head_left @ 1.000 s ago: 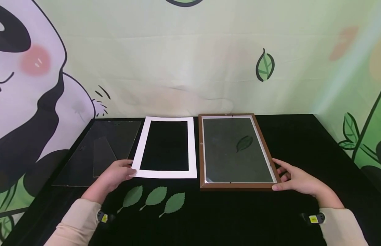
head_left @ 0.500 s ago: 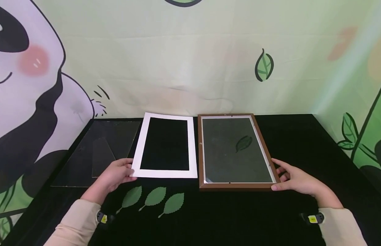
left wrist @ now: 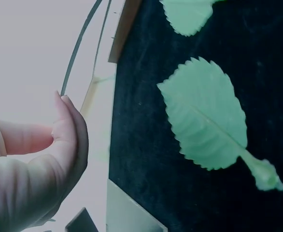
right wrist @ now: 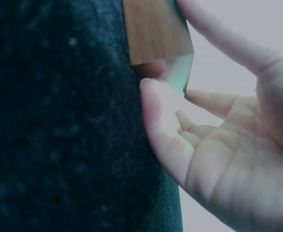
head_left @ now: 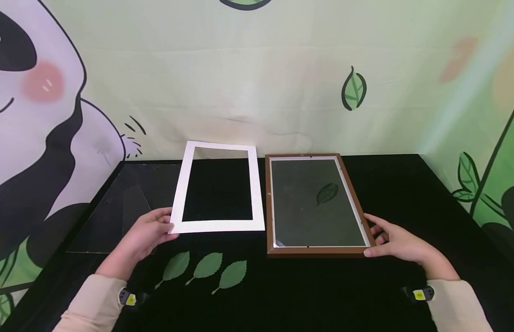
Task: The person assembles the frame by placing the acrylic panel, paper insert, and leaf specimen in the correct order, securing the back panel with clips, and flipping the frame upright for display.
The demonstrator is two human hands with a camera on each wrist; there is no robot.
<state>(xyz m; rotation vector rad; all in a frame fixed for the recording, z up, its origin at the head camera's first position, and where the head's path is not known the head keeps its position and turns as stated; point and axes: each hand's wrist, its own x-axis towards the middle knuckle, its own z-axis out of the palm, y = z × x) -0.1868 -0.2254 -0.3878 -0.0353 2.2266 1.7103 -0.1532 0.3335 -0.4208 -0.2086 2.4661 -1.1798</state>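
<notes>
My left hand (head_left: 146,233) pinches a white picture mat (head_left: 219,226) by its near left corner. The mat is tilted up, its far edge overlapping the backdrop in the head view; in the left wrist view it shows as a thin bent edge (left wrist: 76,53) at the fingertips. To its right lies a brown wooden picture frame (head_left: 319,250) with a pane of glass (head_left: 298,203) that reflects a leaf from the backdrop. My right hand (head_left: 400,240) holds that frame at its near right corner, thumb on the corner and fingers along the right side.
Three green serrated leaves lie in a row below the mat, the left leaf (head_left: 176,266) nearest my left hand. A black backing board (head_left: 103,207) with an easel leg lies far left on the black tablecloth (head_left: 302,299). A printed panda backdrop (head_left: 224,83) stands behind.
The mat has risen from the table, its far edge now higher than the frame's, as my left hand moved slightly up and left. My right hand has stayed on the frame.
</notes>
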